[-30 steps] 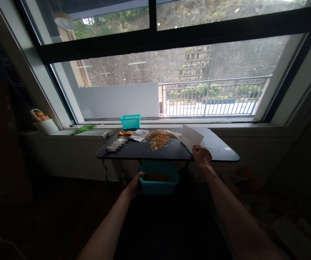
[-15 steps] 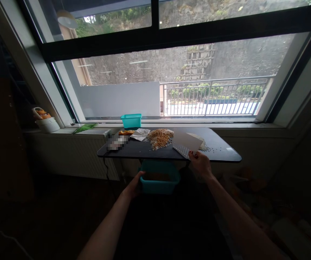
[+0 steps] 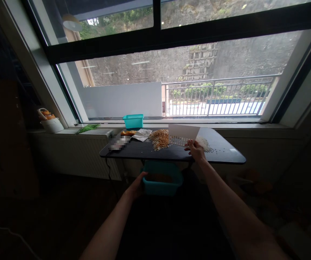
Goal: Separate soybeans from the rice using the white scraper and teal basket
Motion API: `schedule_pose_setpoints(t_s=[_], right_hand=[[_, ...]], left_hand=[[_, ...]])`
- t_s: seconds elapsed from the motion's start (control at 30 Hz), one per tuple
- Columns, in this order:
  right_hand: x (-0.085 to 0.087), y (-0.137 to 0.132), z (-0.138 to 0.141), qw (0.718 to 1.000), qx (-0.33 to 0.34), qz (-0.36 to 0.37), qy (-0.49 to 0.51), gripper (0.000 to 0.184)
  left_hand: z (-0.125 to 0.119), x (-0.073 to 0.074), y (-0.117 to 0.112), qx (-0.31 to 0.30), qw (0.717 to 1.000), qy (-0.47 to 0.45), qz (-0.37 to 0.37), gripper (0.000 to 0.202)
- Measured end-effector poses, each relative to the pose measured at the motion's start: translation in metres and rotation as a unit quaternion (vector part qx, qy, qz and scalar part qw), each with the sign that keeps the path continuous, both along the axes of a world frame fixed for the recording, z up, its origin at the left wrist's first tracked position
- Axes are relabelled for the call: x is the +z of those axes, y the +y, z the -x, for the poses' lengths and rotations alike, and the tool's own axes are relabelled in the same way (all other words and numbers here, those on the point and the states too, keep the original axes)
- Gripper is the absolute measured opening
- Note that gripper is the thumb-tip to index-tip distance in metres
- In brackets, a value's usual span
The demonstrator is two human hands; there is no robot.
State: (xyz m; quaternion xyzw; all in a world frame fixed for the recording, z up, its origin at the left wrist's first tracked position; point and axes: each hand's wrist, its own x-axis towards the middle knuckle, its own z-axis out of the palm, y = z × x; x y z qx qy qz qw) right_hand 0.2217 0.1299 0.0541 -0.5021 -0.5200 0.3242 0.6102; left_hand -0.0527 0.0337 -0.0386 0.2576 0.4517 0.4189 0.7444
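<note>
My left hand [image 3: 137, 185] grips the left rim of a teal plastic tub [image 3: 163, 179] held below the front edge of a dark table [image 3: 226, 156]. My right hand [image 3: 196, 150] is closed on the lower corner of a white perforated scoop [image 3: 183, 134], which stands on the tabletop against the right side of a pile of yellow-brown grains [image 3: 160, 138]. A smaller heap of whitish grains [image 3: 204, 143] lies just right of the scoop, with scattered grains around it.
A second teal tub [image 3: 133, 121] stands on the window sill behind the table. A white paper packet [image 3: 141, 134], an orange item [image 3: 127, 133] and a blurred object [image 3: 119, 143] lie on the table's left. A white pot [image 3: 51, 125] sits far left on the sill.
My right hand has swung the white scoop leftward from the table's right part, tilting it down and then standing it against the yellow grain pile. My left hand has kept hold of the tub.
</note>
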Motion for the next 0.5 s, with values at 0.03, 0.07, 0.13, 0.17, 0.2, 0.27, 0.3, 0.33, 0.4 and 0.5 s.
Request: schedule_pose_setpoints(t_s=[0.03, 0.07, 0.13, 0.17, 0.2, 0.27, 0.3, 0.33, 0.4, 0.5], right_hand=[[-0.002, 0.003, 0.006, 1.0, 0.003, -0.004, 0.006, 0.044], [-0.003, 0.005, 0.011, 1.0, 0.003, -0.007, 0.011, 0.044], [-0.006, 0.009, 0.015, 1.0, 0.0, -0.009, 0.015, 0.043], [-0.008, 0.01, 0.015, 1.0, 0.0, -0.008, 0.013, 0.043], [-0.009, 0.011, 0.015, 1.0, 0.002, -0.005, 0.009, 0.042], [-0.01, 0.013, 0.013, 1.0, 0.009, 0.0, -0.004, 0.041], [-0.011, 0.014, 0.013, 1.0, 0.012, 0.001, -0.01, 0.041], [-0.011, 0.014, 0.013, 1.0, 0.016, 0.002, -0.017, 0.041], [-0.012, 0.016, 0.013, 0.999, 0.021, 0.003, -0.031, 0.041], [-0.014, 0.017, 0.014, 0.999, 0.028, 0.002, -0.044, 0.044]], left_hand=[[0.0, 0.0, 0.0, -0.001, 1.0, 0.0, -0.003, 0.043], [0.0, 0.001, -0.001, -0.002, 1.0, 0.0, -0.005, 0.043], [0.0, 0.002, -0.001, -0.003, 1.0, -0.001, -0.004, 0.042], [0.0, 0.003, -0.001, -0.003, 1.0, -0.001, -0.003, 0.042], [0.0, 0.004, -0.001, -0.004, 1.0, -0.001, -0.003, 0.041], [-0.001, 0.005, -0.001, -0.005, 1.0, -0.002, -0.001, 0.041], [-0.001, 0.005, -0.001, -0.006, 1.0, -0.003, 0.001, 0.041], [-0.001, 0.004, -0.001, -0.006, 1.0, -0.002, 0.003, 0.041], [-0.001, 0.004, -0.001, -0.005, 1.0, 0.006, 0.006, 0.042], [-0.001, 0.002, 0.0, -0.008, 1.0, 0.018, 0.003, 0.041]])
